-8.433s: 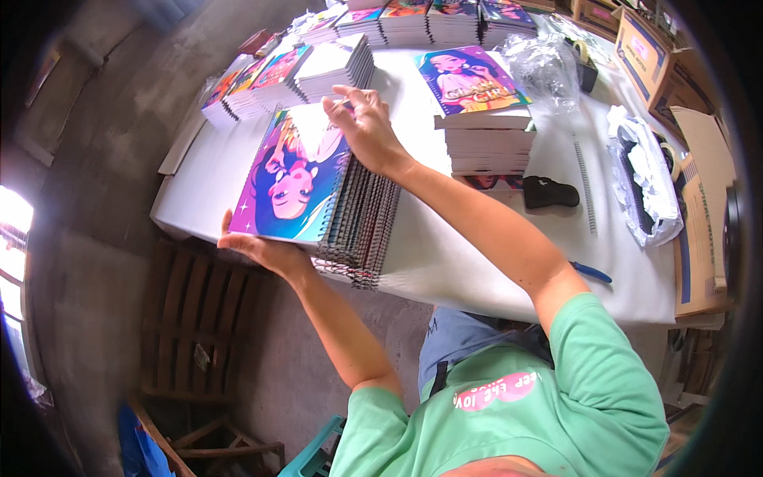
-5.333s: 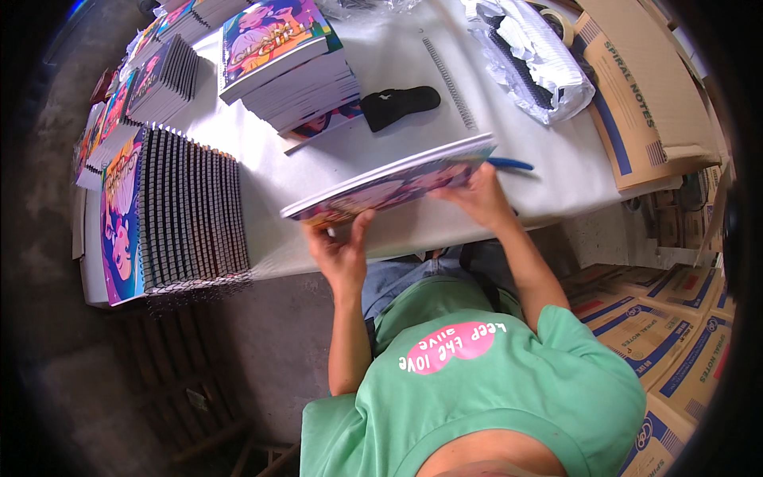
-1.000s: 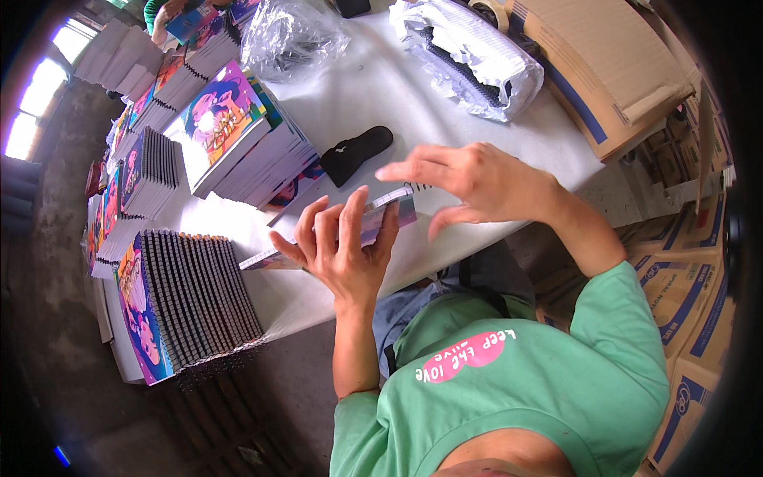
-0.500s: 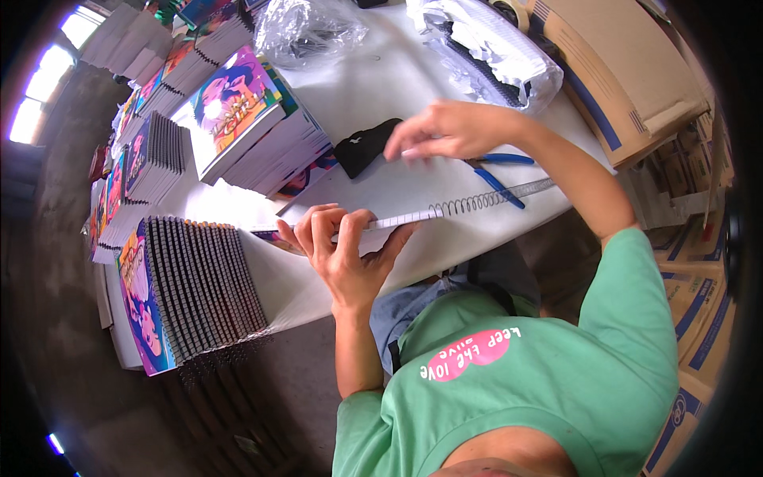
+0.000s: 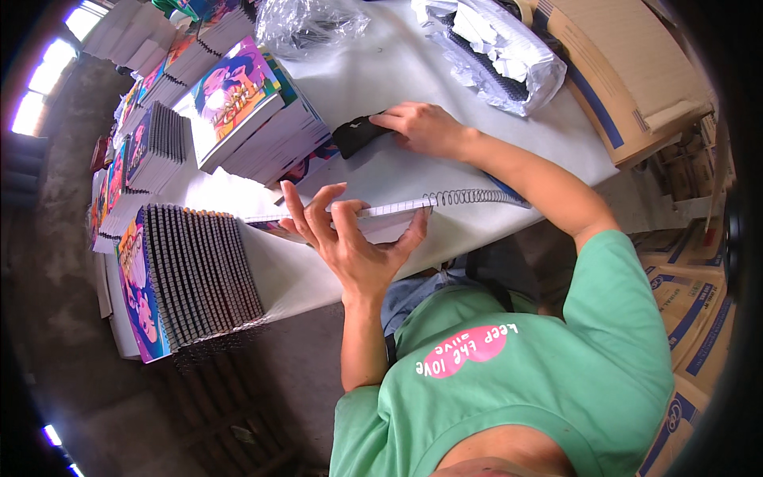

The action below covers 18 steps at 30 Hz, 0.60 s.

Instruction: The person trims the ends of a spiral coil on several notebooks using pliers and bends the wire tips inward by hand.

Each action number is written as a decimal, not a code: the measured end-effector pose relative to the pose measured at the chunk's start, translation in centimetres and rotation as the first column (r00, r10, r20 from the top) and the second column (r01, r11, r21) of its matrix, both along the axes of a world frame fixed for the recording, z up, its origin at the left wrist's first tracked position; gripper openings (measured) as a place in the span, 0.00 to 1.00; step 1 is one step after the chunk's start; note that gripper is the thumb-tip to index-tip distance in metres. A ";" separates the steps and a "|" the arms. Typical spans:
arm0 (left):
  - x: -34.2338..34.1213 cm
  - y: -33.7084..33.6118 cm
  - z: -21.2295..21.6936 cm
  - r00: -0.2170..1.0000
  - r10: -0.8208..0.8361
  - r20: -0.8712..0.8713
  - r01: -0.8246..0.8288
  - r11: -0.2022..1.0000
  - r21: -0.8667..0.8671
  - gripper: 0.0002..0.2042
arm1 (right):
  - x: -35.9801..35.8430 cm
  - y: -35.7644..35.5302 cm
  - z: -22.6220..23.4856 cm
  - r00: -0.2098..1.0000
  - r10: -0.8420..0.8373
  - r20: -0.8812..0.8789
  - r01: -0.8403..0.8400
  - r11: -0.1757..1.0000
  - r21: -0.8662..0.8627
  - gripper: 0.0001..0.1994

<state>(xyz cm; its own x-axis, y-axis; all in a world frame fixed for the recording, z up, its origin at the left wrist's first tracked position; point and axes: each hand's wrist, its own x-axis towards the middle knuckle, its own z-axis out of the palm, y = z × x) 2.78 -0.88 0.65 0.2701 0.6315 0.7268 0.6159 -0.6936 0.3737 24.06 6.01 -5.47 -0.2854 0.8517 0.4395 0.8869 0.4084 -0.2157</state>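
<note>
Just above the frame's centre, the right hand [image 5: 429, 129], fingers bunched, has now reached a black item [image 5: 355, 137], grip unclear, so the half-curled left hand [image 5: 358, 253] alone holds the central notebook [image 5: 391, 209], a coil [image 5: 475, 195] at its right end.

One left hand [image 5: 362, 256] and one right hand [image 5: 429, 129] are in view, with one held notebook [image 5: 393, 210], one silver wire coil [image 5: 469, 196], one black object [image 5: 358, 137], one plastic-wrapped bundle [image 5: 509, 78] and one crumpled clear bag [image 5: 310, 28]. The coil-bound notebooks [image 5: 199, 274] and cardboard boxes [image 5: 628, 79] overlap too much to count exactly.
</note>
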 end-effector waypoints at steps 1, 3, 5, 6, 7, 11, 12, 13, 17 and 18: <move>0.1 0.0 -0.1 1.000 0.001 0.000 -0.001 1.000 0.003 0.26 | -0.3 0.0 0.3 0.999 -0.033 0.027 0.033 0.999 0.017 0.18; 0.3 -0.1 0.1 1.000 -0.013 0.013 0.013 1.000 -0.011 0.25 | 0.1 -0.1 2.7 0.982 -0.073 -0.172 0.037 0.978 -0.206 0.17; 0.0 0.0 0.4 1.000 -0.017 0.005 0.017 1.000 -0.013 0.25 | 1.2 -0.2 4.3 0.575 -0.080 -0.814 -0.333 0.886 -0.323 0.13; 0.0 -0.1 0.4 1.000 -0.011 -0.004 0.011 1.000 -0.017 0.25 | 2.2 -1.6 4.9 0.424 0.028 -0.905 -0.384 0.911 -0.152 0.11; 0.0 -0.1 0.4 1.000 -0.002 -0.006 0.002 1.000 -0.020 0.25 | 2.9 -3.1 5.9 0.265 0.143 -0.954 -0.407 0.913 0.024 0.11; -0.1 0.0 0.3 0.999 -0.038 0.018 0.039 0.999 -0.037 0.24 | 1.5 -6.7 6.2 0.104 0.317 -0.943 -0.730 0.668 0.144 0.10; 0.0 0.1 0.3 1.000 -0.023 0.012 0.023 0.999 -0.035 0.24 | 1.8 -6.7 6.3 0.279 0.284 -0.917 -0.666 0.745 0.028 0.09; 0.0 0.1 0.3 1.000 -0.007 0.006 0.007 0.999 -0.033 0.24 | 2.1 -6.7 6.7 0.444 0.232 -0.866 -0.579 0.812 -0.079 0.09; 0.0 0.4 0.5 0.998 -0.047 0.029 0.048 0.998 -0.036 0.26 | 1.7 -6.4 8.6 0.290 0.418 -0.861 -0.737 0.672 0.078 0.10; 0.0 0.4 0.6 0.999 -0.032 0.006 0.033 0.999 -0.041 0.26 | 1.8 -6.3 8.7 0.279 0.382 -0.881 -0.716 0.694 0.074 0.10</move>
